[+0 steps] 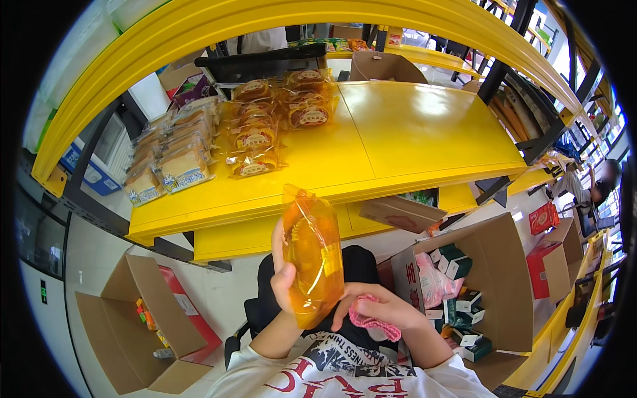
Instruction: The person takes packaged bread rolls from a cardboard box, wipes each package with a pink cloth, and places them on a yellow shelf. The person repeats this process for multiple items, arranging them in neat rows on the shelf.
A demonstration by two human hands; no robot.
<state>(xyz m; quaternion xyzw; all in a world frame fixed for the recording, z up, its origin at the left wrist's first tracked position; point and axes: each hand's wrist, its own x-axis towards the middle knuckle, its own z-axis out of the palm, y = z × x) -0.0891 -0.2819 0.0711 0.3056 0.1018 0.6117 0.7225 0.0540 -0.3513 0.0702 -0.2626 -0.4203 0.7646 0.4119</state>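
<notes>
Upright in front of my chest is a cake in an orange, see-through plastic wrapper [318,253]. My left hand [284,286] grips its left side, thumb over the front and the other fingers behind. A crumpled pink-and-white cloth [373,318] is bunched in my right hand [385,306], close to the lower right edge of the wrapper. Beyond my hands, similar orange-wrapped cakes [256,134] stand in rows on the yellow metal shelf [423,134]. Left of them, packaged bread slices [184,169] in clear wrappers are lined up in rows.
A yellow shelf beam [318,12] arches overhead. Right of me stands an open carton [497,278] with small dark-green-and-white boxes and pink packs. Another open carton [144,318] is on the floor at left. A person [599,189] sits far right.
</notes>
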